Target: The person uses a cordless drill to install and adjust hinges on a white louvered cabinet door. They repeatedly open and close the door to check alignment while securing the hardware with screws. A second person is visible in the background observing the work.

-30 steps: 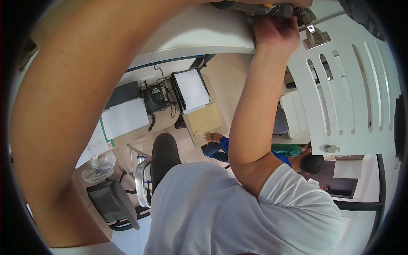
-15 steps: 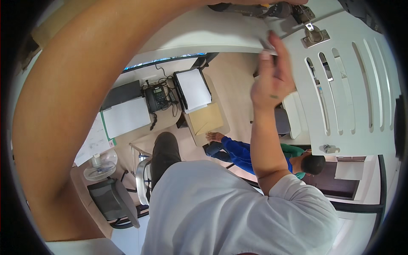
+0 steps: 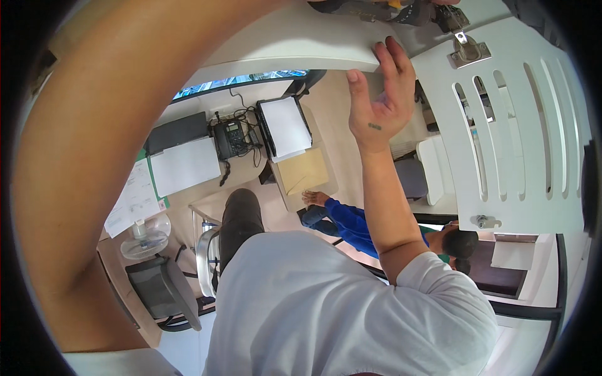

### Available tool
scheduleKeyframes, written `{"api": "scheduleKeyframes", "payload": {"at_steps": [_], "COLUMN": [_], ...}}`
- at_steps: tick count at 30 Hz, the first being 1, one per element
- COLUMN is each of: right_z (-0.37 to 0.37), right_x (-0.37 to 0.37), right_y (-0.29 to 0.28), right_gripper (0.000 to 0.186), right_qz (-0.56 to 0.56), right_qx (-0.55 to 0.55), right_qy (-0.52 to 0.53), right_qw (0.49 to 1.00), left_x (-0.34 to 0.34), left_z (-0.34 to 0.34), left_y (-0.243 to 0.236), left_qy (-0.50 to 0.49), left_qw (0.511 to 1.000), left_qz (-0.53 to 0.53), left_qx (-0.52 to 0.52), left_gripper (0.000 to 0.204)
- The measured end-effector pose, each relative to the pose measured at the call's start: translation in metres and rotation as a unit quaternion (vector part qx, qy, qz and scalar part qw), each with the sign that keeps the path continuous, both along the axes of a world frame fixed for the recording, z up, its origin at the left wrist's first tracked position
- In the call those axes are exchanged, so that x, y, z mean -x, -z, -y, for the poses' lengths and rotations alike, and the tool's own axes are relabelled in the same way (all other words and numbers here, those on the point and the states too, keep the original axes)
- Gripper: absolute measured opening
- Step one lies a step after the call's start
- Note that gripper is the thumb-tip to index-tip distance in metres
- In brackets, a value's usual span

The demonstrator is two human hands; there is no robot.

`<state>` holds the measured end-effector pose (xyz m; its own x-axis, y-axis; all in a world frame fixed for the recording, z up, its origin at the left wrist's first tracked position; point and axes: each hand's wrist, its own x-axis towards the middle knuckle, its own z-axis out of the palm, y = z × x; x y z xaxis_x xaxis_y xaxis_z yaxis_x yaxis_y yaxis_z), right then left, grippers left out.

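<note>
My left arm arches up the left side and across the top, and my left hand (image 3: pixel 446 2) is mostly cut off by the upper edge. Only a little of its fingers shows, at the front end of a dark grey power drill (image 3: pixel 376 12) that it seems to hold. Close to the drill's tip is a metal cabinet hinge (image 3: pixel 467 51), fixed to a white slotted door (image 3: pixel 511 150). My right hand (image 3: pixel 384 100) is raised at the edge of a white cabinet panel (image 3: pixel 295 47). Its fingers are apart with nothing in them; whether the fingertips touch the panel, I cannot tell.
Below are a desk phone (image 3: pixel 233 136) with tangled cords, a black paper tray (image 3: pixel 285 128), a brown envelope (image 3: pixel 303 171), a small fan (image 3: pixel 145 243) and a grey chair (image 3: pixel 160 291). A person in a blue sleeve (image 3: pixel 351 222) sits beneath my right arm. A lock (image 3: pixel 486 221) juts from the door.
My right hand has shifted left along the panel edge, and its fingers have spread. The view has moved slightly; the drill stays near the hinge.
</note>
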<state>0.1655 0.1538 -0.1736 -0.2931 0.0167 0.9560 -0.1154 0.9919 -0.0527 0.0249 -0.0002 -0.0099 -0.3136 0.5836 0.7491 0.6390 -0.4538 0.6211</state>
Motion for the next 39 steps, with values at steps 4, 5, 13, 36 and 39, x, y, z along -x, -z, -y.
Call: {"api": "scheduleKeyframes", "payload": {"at_steps": [4, 5, 13, 36, 39], "right_z": [0.001, 0.002, 0.007, 0.036, 0.030], "right_x": [0.000, -0.001, -0.010, 0.011, 0.012], "right_y": [-0.001, -0.002, -0.016, -0.051, -0.051], "right_gripper": [0.052, 0.052, 0.054, 0.077, 0.084], "right_qz": [-0.002, 0.005, 0.045, 0.040, 0.052], "right_qx": [0.005, 0.008, 0.028, 0.242, 0.247], "right_qy": [-0.006, 0.001, -0.007, -0.094, -0.098], "right_qw": [1.000, 1.000, 0.999, 0.965, 0.962], "left_x": [-0.002, -0.003, -0.003, 0.005, 0.004], "left_z": [-0.002, -0.003, 0.009, -0.014, -0.015], "left_y": [0.000, 0.000, -0.014, 0.017, 0.014], "left_qy": [0.002, 0.001, 0.079, 0.035, 0.018], "left_qw": [1.000, 1.000, 0.994, 0.998, 0.999], "left_qz": [0.000, 0.001, -0.028, 0.000, 0.044], "left_qx": [0.003, 0.006, 0.073, -0.047, -0.004], "left_gripper": [0.031, 0.031, 0.031, 0.018, 0.018]}}
